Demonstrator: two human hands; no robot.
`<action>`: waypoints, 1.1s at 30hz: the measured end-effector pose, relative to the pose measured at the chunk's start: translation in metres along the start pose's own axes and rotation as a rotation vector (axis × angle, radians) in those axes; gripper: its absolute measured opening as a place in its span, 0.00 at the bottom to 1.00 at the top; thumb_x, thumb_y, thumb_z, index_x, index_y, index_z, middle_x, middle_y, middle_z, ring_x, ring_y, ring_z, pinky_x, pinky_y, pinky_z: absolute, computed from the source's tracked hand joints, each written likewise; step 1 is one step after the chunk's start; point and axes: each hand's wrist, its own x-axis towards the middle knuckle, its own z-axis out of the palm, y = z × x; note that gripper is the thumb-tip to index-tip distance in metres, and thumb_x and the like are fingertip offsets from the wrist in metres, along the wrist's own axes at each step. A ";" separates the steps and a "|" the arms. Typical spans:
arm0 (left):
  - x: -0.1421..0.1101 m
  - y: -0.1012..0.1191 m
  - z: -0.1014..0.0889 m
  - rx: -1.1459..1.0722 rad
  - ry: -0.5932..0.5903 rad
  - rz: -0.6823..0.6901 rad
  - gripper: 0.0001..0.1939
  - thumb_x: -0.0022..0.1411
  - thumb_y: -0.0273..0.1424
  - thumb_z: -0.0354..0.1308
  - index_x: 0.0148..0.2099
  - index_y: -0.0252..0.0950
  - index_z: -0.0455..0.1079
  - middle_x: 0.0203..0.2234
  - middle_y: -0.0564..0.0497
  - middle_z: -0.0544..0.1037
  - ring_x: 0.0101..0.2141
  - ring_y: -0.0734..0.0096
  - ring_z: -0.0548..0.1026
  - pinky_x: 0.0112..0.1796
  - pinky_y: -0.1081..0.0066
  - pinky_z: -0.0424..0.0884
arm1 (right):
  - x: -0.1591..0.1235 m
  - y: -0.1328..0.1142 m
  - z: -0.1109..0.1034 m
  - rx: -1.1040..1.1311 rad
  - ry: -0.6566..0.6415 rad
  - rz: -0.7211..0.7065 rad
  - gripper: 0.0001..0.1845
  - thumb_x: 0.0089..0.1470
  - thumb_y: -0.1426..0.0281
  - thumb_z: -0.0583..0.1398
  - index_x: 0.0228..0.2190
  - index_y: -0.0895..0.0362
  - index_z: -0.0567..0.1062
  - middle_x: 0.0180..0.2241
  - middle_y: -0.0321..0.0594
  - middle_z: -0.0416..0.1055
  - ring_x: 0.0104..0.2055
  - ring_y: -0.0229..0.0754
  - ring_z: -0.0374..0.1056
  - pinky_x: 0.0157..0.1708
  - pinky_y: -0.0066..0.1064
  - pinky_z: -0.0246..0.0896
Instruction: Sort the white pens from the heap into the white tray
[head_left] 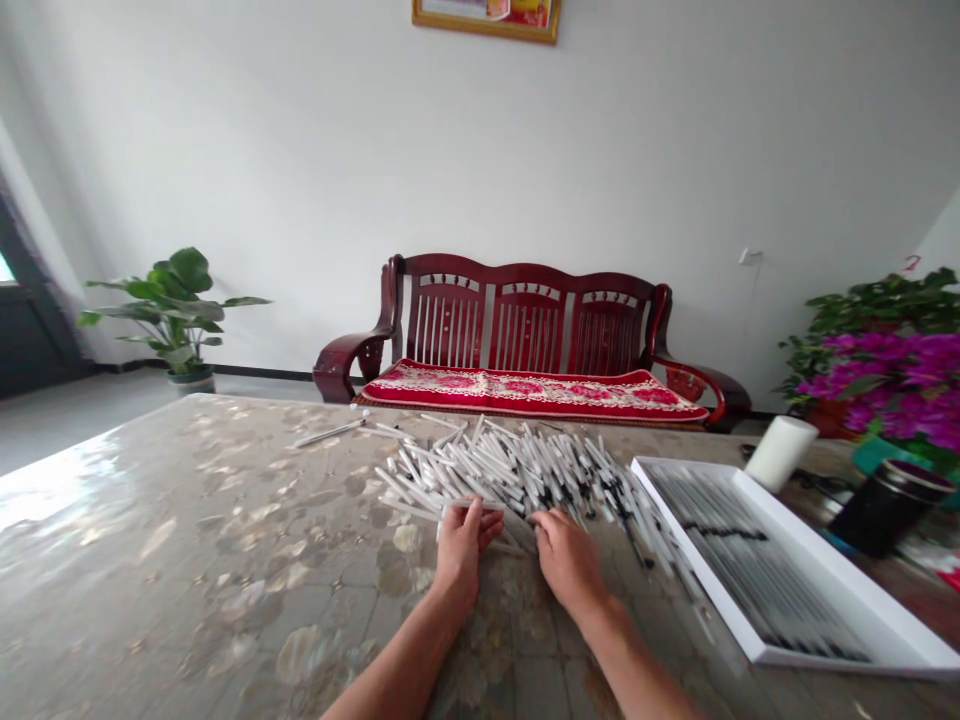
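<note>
A heap of slim, whitish, pen-like tubes [487, 455], several with black ends, lies across the middle of the table. At its near edge my left hand [459, 550] is closed, with a whitish tube [487, 506] lying across its thumb and fingers. My right hand [568, 557] is just to the right, its fingers curled in at the ends of tubes [519, 530] lying between the two hands. Its fingertips are partly hidden, and how many tubes the hands grip is unclear.
At right, a white open box [847, 590] holds similar tubes in rows. Beyond it stand a white roll [780, 452], a dark cup [889, 508] and purple flowers [892, 385]. A red wooden bench [525, 320] stands behind the patterned table [225, 570]; a potted plant [180, 310] is at left.
</note>
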 end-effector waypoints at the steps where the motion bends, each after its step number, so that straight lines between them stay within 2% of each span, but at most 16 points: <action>1: 0.000 -0.001 0.000 0.003 -0.004 -0.006 0.06 0.60 0.29 0.64 0.35 0.36 0.68 0.25 0.51 0.79 0.27 0.68 0.81 0.31 0.70 0.78 | 0.000 0.000 0.000 -0.010 -0.015 0.014 0.16 0.62 0.74 0.54 0.43 0.51 0.80 0.43 0.38 0.78 0.47 0.41 0.73 0.43 0.27 0.60; 5: 0.000 -0.002 0.002 0.015 -0.026 -0.006 0.07 0.58 0.31 0.66 0.34 0.36 0.69 0.25 0.52 0.79 0.27 0.68 0.81 0.32 0.68 0.78 | 0.000 -0.001 -0.001 -0.053 -0.056 0.024 0.14 0.60 0.72 0.56 0.44 0.51 0.79 0.44 0.39 0.78 0.48 0.44 0.73 0.43 0.28 0.61; 9: 0.000 -0.003 0.002 0.036 -0.041 0.003 0.07 0.58 0.32 0.65 0.33 0.37 0.70 0.24 0.52 0.79 0.27 0.68 0.80 0.33 0.69 0.78 | 0.001 -0.004 0.000 -0.076 -0.094 0.004 0.17 0.60 0.74 0.56 0.47 0.50 0.78 0.46 0.38 0.78 0.50 0.43 0.72 0.45 0.28 0.61; 14: 0.002 -0.007 0.000 0.060 -0.058 0.030 0.08 0.57 0.34 0.65 0.33 0.38 0.70 0.24 0.53 0.79 0.28 0.68 0.80 0.34 0.68 0.78 | 0.002 -0.004 -0.006 -0.128 -0.125 -0.003 0.14 0.59 0.74 0.58 0.44 0.52 0.78 0.45 0.39 0.78 0.49 0.44 0.72 0.44 0.28 0.61; 18: 0.003 -0.008 0.000 0.079 -0.053 0.044 0.10 0.55 0.36 0.66 0.33 0.39 0.69 0.24 0.53 0.78 0.27 0.67 0.80 0.34 0.65 0.78 | 0.001 -0.009 -0.009 -0.208 -0.150 -0.024 0.14 0.60 0.74 0.57 0.45 0.53 0.77 0.45 0.41 0.77 0.49 0.46 0.72 0.43 0.29 0.61; 22: 0.001 -0.006 0.002 0.087 -0.051 0.040 0.09 0.57 0.36 0.65 0.32 0.39 0.69 0.24 0.53 0.78 0.28 0.66 0.80 0.35 0.64 0.79 | 0.000 -0.014 -0.008 -0.302 -0.165 -0.034 0.16 0.61 0.78 0.52 0.44 0.55 0.77 0.44 0.45 0.77 0.48 0.47 0.73 0.42 0.31 0.61; 33: -0.002 0.002 0.005 0.068 -0.011 -0.024 0.08 0.62 0.35 0.61 0.33 0.38 0.67 0.29 0.48 0.81 0.30 0.66 0.81 0.38 0.63 0.79 | -0.012 -0.006 -0.017 -0.372 -0.169 0.008 0.16 0.59 0.82 0.52 0.41 0.59 0.76 0.41 0.51 0.76 0.43 0.48 0.74 0.38 0.32 0.62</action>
